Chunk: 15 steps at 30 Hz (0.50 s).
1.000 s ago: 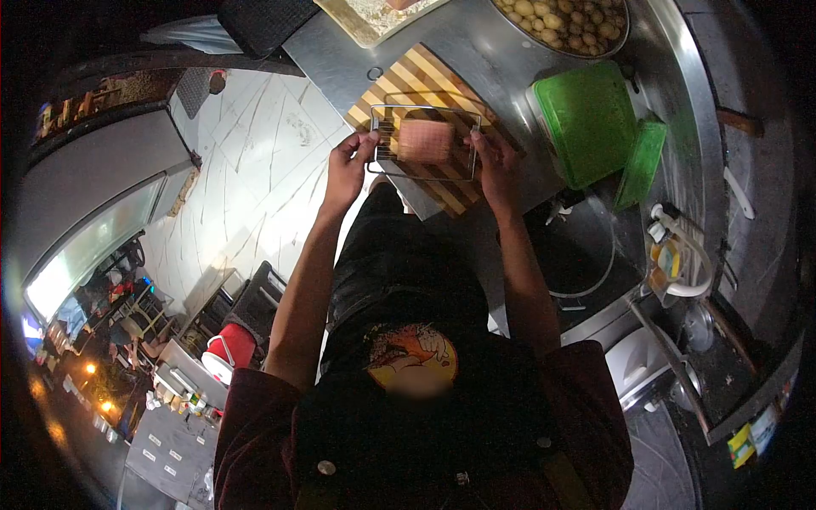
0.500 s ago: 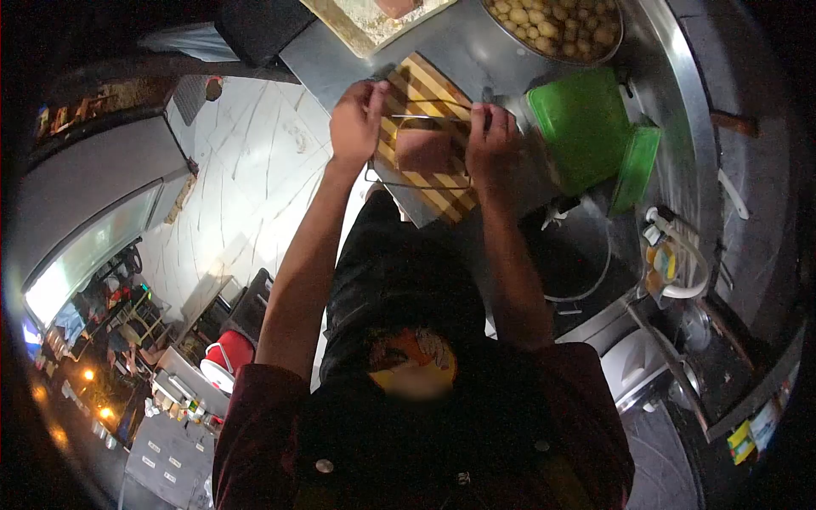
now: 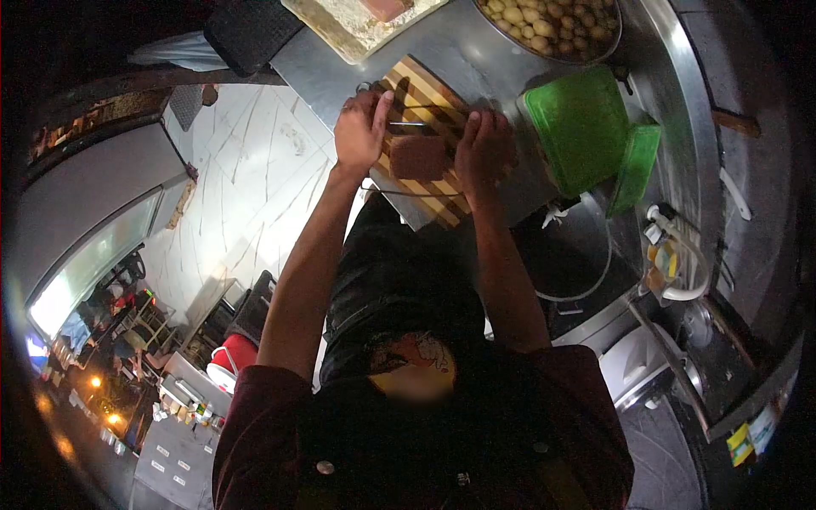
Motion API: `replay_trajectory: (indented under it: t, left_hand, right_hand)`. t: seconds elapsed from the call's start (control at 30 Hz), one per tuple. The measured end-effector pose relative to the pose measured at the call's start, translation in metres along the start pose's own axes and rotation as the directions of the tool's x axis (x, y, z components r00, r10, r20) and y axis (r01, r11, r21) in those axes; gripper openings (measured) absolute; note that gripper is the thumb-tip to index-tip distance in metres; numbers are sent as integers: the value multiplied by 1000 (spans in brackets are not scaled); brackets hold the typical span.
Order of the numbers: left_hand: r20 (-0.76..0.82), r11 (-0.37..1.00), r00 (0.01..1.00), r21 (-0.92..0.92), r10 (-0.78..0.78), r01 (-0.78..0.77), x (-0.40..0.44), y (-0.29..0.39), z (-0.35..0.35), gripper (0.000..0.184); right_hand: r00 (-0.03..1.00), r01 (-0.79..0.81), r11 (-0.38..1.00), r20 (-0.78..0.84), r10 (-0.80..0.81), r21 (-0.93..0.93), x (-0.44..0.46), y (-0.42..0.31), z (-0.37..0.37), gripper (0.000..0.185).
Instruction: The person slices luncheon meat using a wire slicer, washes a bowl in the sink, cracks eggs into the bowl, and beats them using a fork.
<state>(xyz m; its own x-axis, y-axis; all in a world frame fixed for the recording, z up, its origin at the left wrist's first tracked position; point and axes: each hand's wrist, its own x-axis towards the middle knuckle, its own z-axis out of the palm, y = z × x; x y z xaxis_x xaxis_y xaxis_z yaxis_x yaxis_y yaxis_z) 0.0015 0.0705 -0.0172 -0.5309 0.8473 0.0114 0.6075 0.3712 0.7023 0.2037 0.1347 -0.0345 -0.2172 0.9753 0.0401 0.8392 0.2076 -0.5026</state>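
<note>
On a striped wooden cutting board (image 3: 429,85) lies a brownish-pink block (image 3: 418,159), which looks like meat. My left hand (image 3: 360,132) is closed at the board's left side, thumb pointing up. On the right side my right hand (image 3: 484,153) is closed too, fingers curled. Between them runs the straight, silvery edge of a thin wire-like frame (image 3: 408,124), gripped at both ends. A dark thin line of it curves below the block. Its exact kind cannot be made out, and my fingers hide its ends.
A metal counter (image 3: 340,81) bears a white tray (image 3: 348,47) with another pink block and a bowl of potatoes (image 3: 552,30). Right of the board stand a green container (image 3: 578,127) and a smaller green one (image 3: 636,166). A white-handled tool (image 3: 733,194) lies farther right.
Both hands and the frame have shifted slightly downwards; the right hand is a little closer to the block. The block shows more clearly. The whole view has tilted slightly.
</note>
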Motion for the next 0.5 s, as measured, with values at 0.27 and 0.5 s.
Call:
replay_trajectory:
  t: [0.27,0.5]
  left_hand:
    - [18,998,1000,66,-15,14,2,3,2,38]
    - [20,994,999,103,-49,47,1,8,1,32]
  right_hand:
    - [992,125,991,-6,-124,54,3,-4,-7,26]
    - [978,184,982,-105,-180,32,4,-2,3,23]
